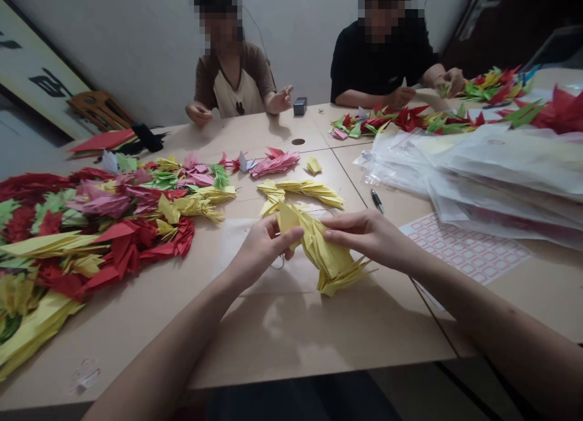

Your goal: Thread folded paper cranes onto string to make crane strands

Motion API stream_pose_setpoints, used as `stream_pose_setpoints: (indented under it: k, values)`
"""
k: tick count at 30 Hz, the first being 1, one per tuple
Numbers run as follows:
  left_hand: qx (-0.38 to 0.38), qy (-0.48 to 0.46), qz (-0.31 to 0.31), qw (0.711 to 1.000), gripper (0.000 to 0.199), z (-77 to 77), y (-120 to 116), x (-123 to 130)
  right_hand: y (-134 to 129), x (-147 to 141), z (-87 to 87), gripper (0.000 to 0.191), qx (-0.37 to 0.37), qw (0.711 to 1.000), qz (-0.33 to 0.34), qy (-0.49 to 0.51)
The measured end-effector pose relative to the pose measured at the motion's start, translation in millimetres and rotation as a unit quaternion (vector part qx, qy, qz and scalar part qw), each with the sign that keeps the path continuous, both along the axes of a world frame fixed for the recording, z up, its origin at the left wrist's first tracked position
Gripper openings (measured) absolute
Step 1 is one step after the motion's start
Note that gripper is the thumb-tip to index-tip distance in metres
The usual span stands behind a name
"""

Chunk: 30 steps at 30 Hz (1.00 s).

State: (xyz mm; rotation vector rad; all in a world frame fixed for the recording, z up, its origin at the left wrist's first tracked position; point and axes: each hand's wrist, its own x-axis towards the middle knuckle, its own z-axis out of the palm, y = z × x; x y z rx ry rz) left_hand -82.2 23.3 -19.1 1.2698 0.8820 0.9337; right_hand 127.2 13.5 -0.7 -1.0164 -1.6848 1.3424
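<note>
left grip and right grip hold one yellow paper-crane bunch, apparently.

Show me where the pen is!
In the head view, the pen lies on the table just beyond the right hand, beside the plastic bags and the pink-grid sheet.

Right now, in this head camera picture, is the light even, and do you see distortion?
Head view: light is uneven, the upper right corner dark; soft shadows fall below the left hand and right hand on the tabletop; wide-angle distortion bends its edges.
</note>
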Motion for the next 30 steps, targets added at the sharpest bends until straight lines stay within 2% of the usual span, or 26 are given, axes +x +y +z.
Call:
stream_pose_setpoints:
  k: [3,6,8,12,16,19,23,28,30]
  values:
    - [-0.016,0.001,-0.015,1.000,0.025,1.7,-2.0,0.9,-1.0,-0.7,1.4,0.038,-0.047,0.998,0.042,0.024]
    - [-0.025,-0.035,0.023,0.999,0.023,6.8,-2.3,2.9,-0.6,-1.1,3.4,0.059,-0.140,0.982,0.055,0.112]
    - [-0.038,-0.086,0.052,0.994,0.025,11.6,-1.5,4.2,0.8,-1.3,3.5,0.064,-0.166,0.970,0.035,0.174]
    - [-0.067,-0.186,0.090,0.976,0.028,20.1,0.6,4.6,4.6,-2.5,-4.0,0.062,-0.124,0.967,0.000,0.225]
    - [-0.075,-0.232,0.115,0.963,0.029,23.0,2.0,1.8,4.9,-4.1,-14.0,0.056,-0.102,0.974,0.031,0.200]
    - [-0.072,-0.216,0.123,0.966,0.023,24.0,2.2,0.1,2.4,-4.2,-13.6,0.050,-0.110,0.979,0.045,0.166]
    - [-0.073,-0.193,0.126,0.970,0.017,25.0,1.6,-0.7,0.7,-2.2,-6.4,0.043,-0.076,0.988,-0.015,0.132]
    - [0.022,-0.148,0.112,0.982,0.038,14.7,2.0,-2.3,3.4,0.6,-4.1,0.037,-0.063,0.989,-0.042,0.125]
    - [0.060,-0.089,0.125,0.986,0.037,7.9,3.3,-3.2,4.2,1.0,-5.0,0.030,-0.068,0.990,-0.032,0.120]
